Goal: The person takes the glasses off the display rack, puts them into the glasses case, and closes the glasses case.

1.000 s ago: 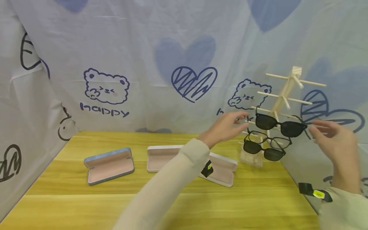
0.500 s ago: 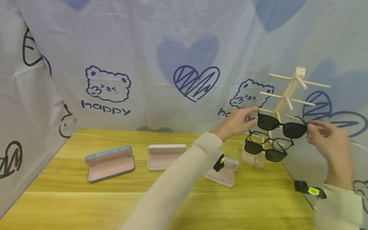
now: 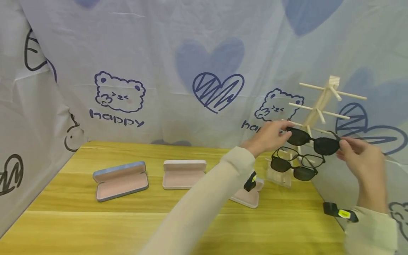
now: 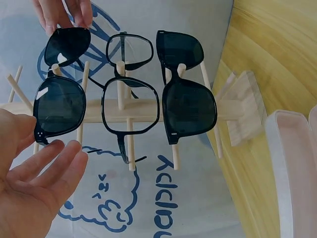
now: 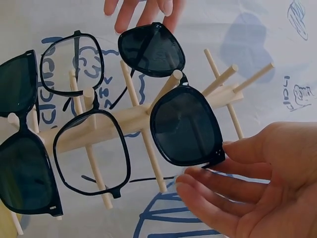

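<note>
Dark sunglasses (image 3: 326, 146) sit uppermost of the eyewear on a wooden peg stand (image 3: 320, 101). At their left hinge corner, the thumb and fingers of my left hand (image 3: 270, 137) pinch the frame. My right hand (image 3: 366, 159) pinches the opposite corner, its thumb in front and fingers behind, as the right wrist view shows. Clear-lens glasses (image 4: 104, 106) hang one level lower. Below those is a second pair of dark sunglasses (image 3: 304, 173); neither hand touches these two pairs.
Three spectacle cases lie open on the wooden table (image 3: 111, 226): a blue one (image 3: 122, 186), a white one (image 3: 183, 180) and another (image 3: 247, 198) partly behind my left forearm. A printed cloth (image 3: 153, 71) hangs close behind the stand.
My left hand has moved right onto the upper sunglasses' left corner. My right hand has come in from the right, and its fingers have closed on the other corner.
</note>
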A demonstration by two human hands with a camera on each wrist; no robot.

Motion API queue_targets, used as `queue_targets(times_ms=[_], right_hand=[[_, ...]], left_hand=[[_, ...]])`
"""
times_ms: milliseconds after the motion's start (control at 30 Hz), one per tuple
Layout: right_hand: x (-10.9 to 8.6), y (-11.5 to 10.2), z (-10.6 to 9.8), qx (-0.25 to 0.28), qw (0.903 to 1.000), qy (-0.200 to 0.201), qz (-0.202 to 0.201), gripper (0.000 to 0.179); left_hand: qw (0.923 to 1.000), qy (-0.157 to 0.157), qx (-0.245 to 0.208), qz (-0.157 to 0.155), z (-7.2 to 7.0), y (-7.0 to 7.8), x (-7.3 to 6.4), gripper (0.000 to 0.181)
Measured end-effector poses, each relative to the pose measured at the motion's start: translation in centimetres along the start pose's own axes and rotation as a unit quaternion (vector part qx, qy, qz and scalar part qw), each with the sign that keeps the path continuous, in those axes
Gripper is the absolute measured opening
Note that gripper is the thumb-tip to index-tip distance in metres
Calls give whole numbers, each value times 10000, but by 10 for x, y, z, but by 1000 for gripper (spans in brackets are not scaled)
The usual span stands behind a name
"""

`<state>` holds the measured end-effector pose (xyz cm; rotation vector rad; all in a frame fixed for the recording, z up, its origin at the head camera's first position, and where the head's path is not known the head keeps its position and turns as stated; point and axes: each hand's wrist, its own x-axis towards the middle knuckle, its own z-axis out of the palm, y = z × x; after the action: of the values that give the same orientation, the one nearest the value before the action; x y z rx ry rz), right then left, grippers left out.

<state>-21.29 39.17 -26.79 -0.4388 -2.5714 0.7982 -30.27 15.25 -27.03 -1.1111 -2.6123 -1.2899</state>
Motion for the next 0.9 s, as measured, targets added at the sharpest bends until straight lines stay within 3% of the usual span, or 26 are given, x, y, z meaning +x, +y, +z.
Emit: queue_targets(times_ms=[333,567,900], right_hand=[[-5,-16,-4,-3,9975,578,404,49],[-13,-24,-12,176,9965,585,574,50],[-36,-42,-18,-57,9966,775,260,49]], left_hand=[[9997,245,-35,66,-2,9,0,40],[9984,503,-160,213,-6,12,-4,33],[9880,780,-1058,809,-19,7,-23,25]])
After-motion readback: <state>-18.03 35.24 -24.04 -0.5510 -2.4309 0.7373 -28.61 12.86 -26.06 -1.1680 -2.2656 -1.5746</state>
